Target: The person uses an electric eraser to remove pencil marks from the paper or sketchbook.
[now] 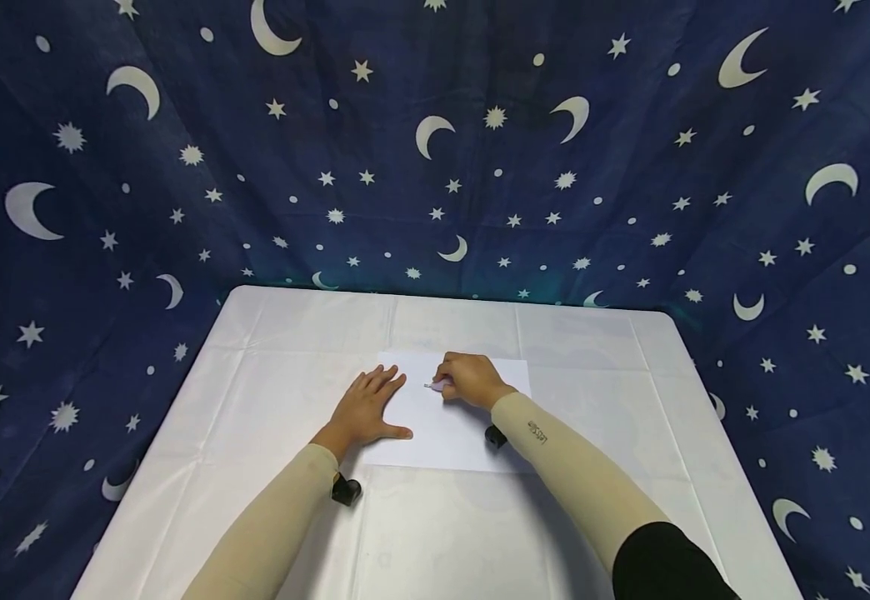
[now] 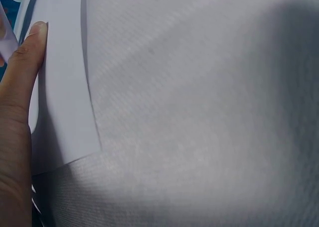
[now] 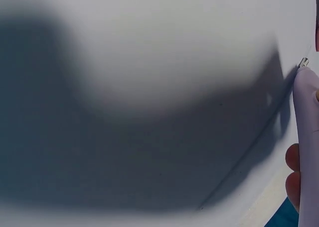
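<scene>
A white sheet of paper [image 1: 435,442] lies on the table before me. My left hand [image 1: 363,412] rests over the paper's left side with fingers spread and thumb pointing right; the left wrist view shows that thumb on the sheet near its edge. Over the upper middle of the paper, my right hand [image 1: 472,379] grips a lilac pen-shaped tool [image 3: 308,122] with a short metal tip. That tip points left, close to the paper's surface, and the right wrist view shows fingertips [image 3: 293,157] curled round the lilac body. Most of the right hand lies outside that wrist view.
A white cloth with fold creases covers the table [image 1: 292,321]. Behind and beside it hangs a dark blue curtain [image 1: 375,217] with moons and stars. A small black device [image 1: 346,490] is strapped at the left wrist, another [image 1: 495,437] at the right.
</scene>
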### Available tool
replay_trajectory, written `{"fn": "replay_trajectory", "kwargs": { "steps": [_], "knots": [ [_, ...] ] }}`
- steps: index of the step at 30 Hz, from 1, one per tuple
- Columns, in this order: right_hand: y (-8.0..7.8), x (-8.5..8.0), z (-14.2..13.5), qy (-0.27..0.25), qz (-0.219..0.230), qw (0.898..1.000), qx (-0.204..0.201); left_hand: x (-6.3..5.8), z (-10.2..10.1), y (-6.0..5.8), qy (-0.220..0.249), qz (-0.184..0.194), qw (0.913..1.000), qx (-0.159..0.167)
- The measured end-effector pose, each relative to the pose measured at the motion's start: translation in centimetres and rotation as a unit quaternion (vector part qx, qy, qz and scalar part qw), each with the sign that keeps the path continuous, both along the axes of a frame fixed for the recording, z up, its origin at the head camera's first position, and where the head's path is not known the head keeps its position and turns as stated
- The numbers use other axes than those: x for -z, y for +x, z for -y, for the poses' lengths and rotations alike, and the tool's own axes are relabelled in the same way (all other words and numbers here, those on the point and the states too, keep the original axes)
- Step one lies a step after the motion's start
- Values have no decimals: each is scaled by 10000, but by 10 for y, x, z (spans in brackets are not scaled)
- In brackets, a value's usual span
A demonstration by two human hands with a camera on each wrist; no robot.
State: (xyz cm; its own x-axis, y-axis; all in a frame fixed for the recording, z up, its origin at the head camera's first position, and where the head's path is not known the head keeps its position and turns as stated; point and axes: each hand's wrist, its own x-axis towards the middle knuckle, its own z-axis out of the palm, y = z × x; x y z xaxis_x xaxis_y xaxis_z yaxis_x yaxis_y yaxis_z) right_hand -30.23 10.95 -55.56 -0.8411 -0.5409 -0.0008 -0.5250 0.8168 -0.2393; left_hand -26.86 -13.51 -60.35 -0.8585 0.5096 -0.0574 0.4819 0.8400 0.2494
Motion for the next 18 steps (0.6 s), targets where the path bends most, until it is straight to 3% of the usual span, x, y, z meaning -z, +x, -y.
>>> {"fn": "replay_trajectory", "kwargs": {
  "steps": [8,13,18],
  "knots": [
    [-3,0,2,-176,128,9998,-18,-1,0,-1,-19,-20,10000,-16],
    [-8,-1,5,-455,770,9950,439,-2,-1,-1,-169,59,9998,-40],
    [-11,-5,4,-1050,1495,9790,901,0,-1,-1,-245,117,9996,-62]
  ]
}}
